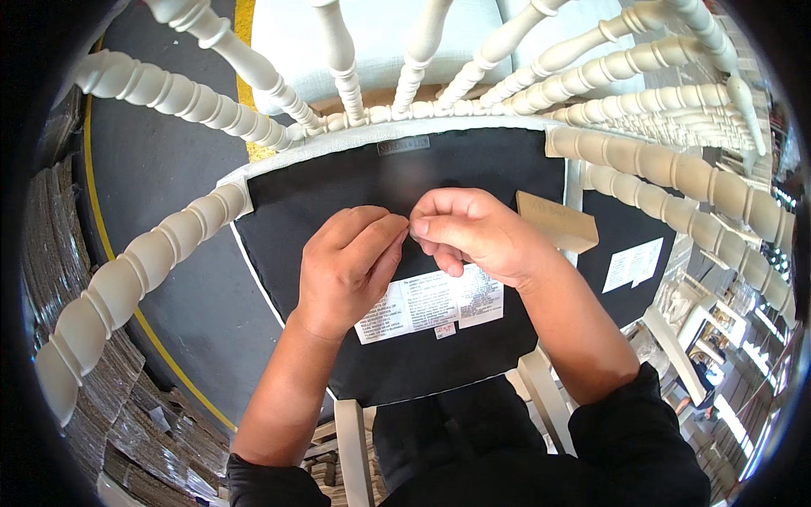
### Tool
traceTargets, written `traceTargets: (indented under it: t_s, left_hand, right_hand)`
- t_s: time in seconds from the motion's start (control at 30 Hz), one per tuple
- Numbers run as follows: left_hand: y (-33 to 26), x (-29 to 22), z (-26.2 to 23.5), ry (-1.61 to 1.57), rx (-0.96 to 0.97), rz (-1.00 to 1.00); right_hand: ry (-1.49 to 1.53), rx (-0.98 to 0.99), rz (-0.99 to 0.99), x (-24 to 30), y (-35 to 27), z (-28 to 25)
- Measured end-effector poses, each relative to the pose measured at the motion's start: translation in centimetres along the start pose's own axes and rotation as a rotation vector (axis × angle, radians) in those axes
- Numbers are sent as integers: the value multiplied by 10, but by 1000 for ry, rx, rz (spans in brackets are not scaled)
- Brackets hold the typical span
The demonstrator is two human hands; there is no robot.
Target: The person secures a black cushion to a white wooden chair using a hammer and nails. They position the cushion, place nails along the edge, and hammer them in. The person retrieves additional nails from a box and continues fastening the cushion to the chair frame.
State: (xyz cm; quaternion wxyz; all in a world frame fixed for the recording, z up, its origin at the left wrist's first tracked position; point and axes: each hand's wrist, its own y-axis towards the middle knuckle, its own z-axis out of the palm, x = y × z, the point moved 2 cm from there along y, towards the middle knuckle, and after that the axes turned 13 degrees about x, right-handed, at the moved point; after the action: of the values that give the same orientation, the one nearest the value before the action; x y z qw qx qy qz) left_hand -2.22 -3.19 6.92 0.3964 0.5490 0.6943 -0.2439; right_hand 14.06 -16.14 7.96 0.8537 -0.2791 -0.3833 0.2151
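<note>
Chair (439,365), where?

Upturned below, tan block (553,222) at its right edge, bare room toward the near edge.

Fingers?

Left hand (348,264), right hand (475,232): pinched, tips nearly meeting; any object, can't tell.

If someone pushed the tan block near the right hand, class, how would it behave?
The tan block looks like wood, so probably stiff. Its flat faces and straight edges suggest sliding rather than rolling. It appears to rest on black cloth, which might add drag.

Upside-down cream-legged chair (439,363), black underside (490,169) uppermost, white label (431,306) on it.
</note>
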Motion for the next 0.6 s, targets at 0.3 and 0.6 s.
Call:
traceTargets:
  t_s: [0.3, 0.6]
  left_hand:
    - [12, 6, -10, 90, -24, 23]
    - [62, 68, -29, -11, 101, -471]
  right_hand:
    - [-255, -86, -114, 20, 0, -9]
    - [-1185, -102, -94, 90, 70, -28]
